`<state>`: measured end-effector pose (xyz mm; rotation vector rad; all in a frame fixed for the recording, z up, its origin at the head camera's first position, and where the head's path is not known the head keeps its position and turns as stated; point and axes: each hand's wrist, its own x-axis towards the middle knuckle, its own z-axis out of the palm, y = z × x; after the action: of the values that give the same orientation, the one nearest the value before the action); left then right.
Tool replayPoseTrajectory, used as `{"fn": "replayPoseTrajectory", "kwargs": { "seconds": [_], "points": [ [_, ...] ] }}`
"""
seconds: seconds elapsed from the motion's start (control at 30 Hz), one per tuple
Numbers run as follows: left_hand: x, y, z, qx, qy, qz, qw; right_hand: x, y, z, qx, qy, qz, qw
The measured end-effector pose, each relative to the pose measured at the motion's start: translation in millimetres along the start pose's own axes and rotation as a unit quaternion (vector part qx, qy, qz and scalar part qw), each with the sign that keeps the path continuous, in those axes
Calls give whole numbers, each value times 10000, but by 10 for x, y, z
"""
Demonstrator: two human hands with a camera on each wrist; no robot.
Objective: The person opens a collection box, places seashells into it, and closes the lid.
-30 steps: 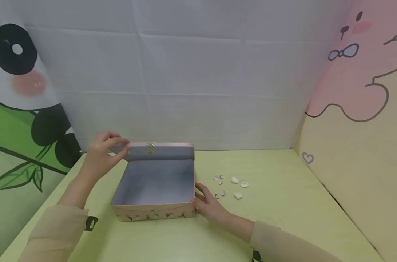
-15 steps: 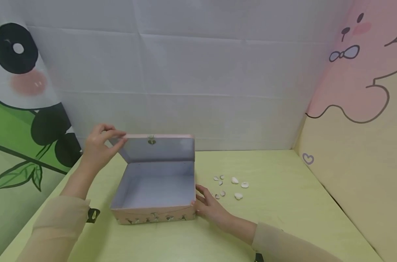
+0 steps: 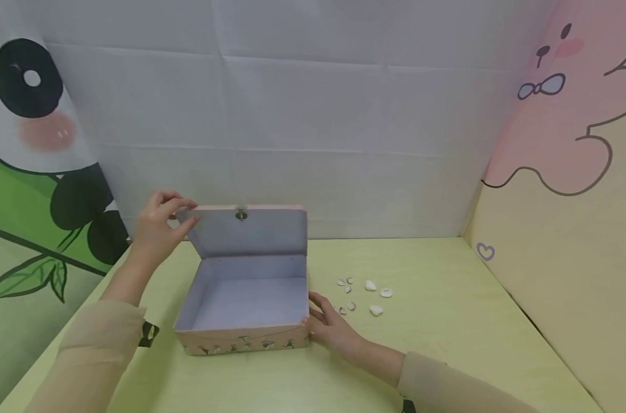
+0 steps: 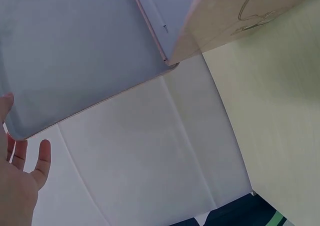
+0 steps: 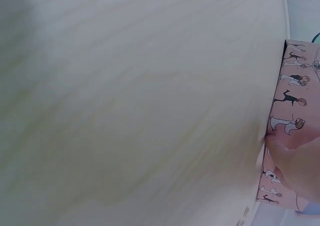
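A pink box (image 3: 242, 338) with small printed figures and a grey-blue inside stands on the table, its hinged lid (image 3: 256, 232) raised at the back. My left hand (image 3: 158, 232) pinches the lid's upper left corner between thumb and fingers; the left wrist view shows this hand (image 4: 20, 173) at the lid's corner (image 4: 60, 60). At the box's front right corner, my right hand (image 3: 335, 332) rests against the side. In the right wrist view the fingers of this hand (image 5: 297, 163) touch the printed wall (image 5: 295, 85). Nothing lies inside the box.
Several small white shells (image 3: 376, 310) lie on the table (image 3: 447, 321) to the right of the box, just beyond my right hand. A white cloth (image 3: 302, 115) hangs behind, with painted panels at both sides.
The lid has swung up and back with my left hand at its corner, showing more of its inner face. My right hand has stayed at the box's side.
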<state>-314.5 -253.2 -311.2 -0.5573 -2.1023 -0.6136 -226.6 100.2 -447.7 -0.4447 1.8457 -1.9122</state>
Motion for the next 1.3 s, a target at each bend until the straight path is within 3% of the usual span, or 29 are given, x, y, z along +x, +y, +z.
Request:
{"fn": "replayPoseTrajectory", "kwargs": {
  "seconds": [0.43, 0.57, 0.83, 1.17, 1.3],
  "points": [
    [-47, -135, 58, 20, -1100, -564, 9923, -6, 32, -2, -52, 55, -14, 10000],
    [-63, -144, 65, -93, -1294, -708, 9890, -10, 31, 0, -81, 69, -9, 9999],
    [-48, -221, 81, -164, -1214, -708, 9899, -1, 29, 2, -47, 106, 1, 9999],
    [-112, -319, 105, -773, -707, -1104, 9883, -9, 16, -3, -67, 120, -19, 9999],
    [-153, -349, 113, -847, -758, -1235, 9858, -10, 17, 0, -40, 119, 26, 9999]
  ]
}}
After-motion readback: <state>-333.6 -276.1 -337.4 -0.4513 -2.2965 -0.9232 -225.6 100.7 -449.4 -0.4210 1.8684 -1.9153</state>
